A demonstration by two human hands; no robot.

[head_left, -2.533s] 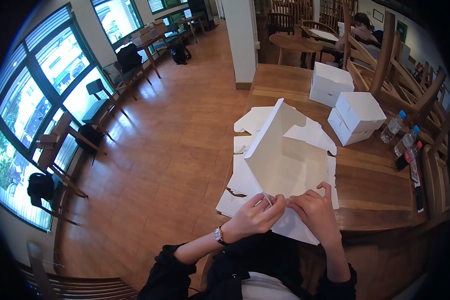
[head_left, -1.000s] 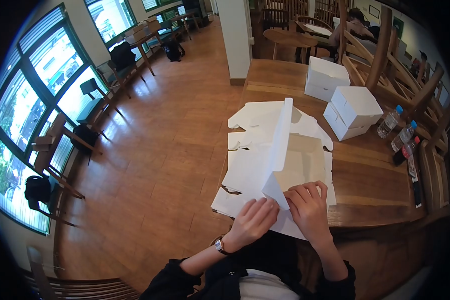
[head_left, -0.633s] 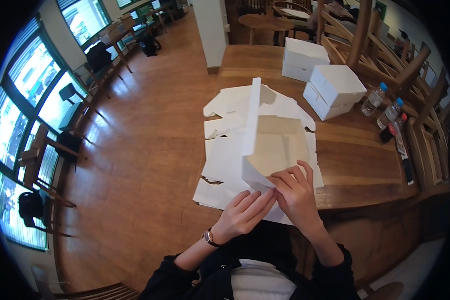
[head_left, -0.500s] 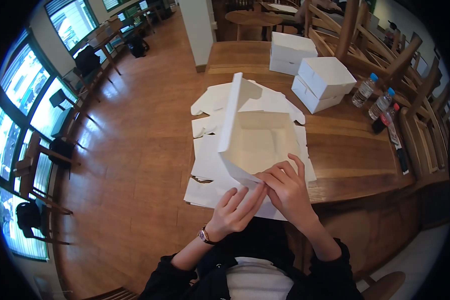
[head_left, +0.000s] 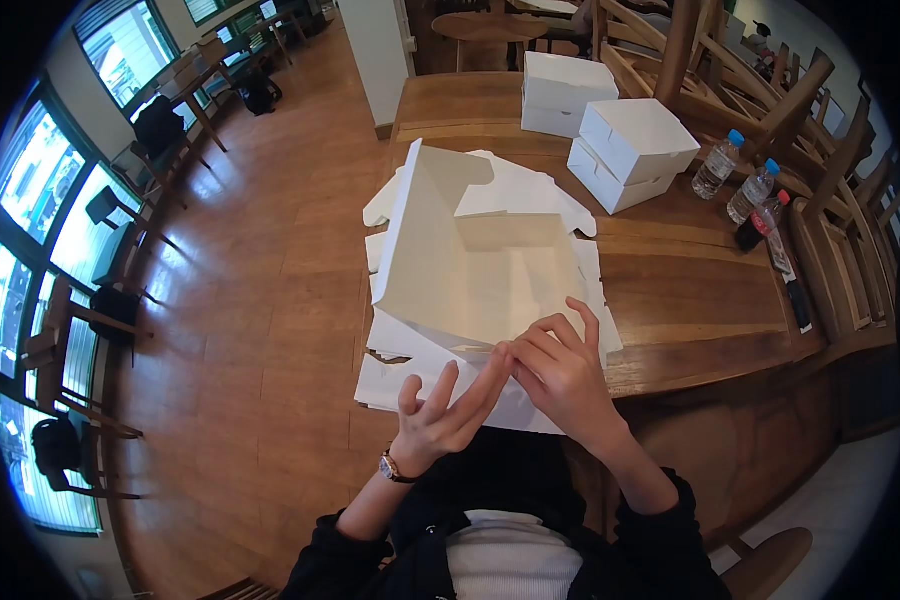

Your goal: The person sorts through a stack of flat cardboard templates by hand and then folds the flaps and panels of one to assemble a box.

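A white cardboard box (head_left: 515,275) stands with its lid raised and tilted to the left, its cream inside showing. It rests on a stack of flat, cut-out card blanks (head_left: 395,380). My right hand (head_left: 562,375) pinches the box's near wall, with the little finger lifted. Stretched fingers of my left hand (head_left: 450,410) reach the same near edge and touch it close to the right hand's fingertips; the other left fingers are spread. The left thumb is mostly hidden.
Closed white boxes (head_left: 638,140) and another white stack (head_left: 568,92) stand farther back on the wooden table (head_left: 690,310). Several bottles (head_left: 752,192) line the right side, near a dark, slim item (head_left: 798,305). Upturned wooden chairs (head_left: 760,100) rise behind them.
The box's lid has swung farther left and opened wider. My left fingers have spread more, while my right hand stays at the near wall. The view has shifted slightly.
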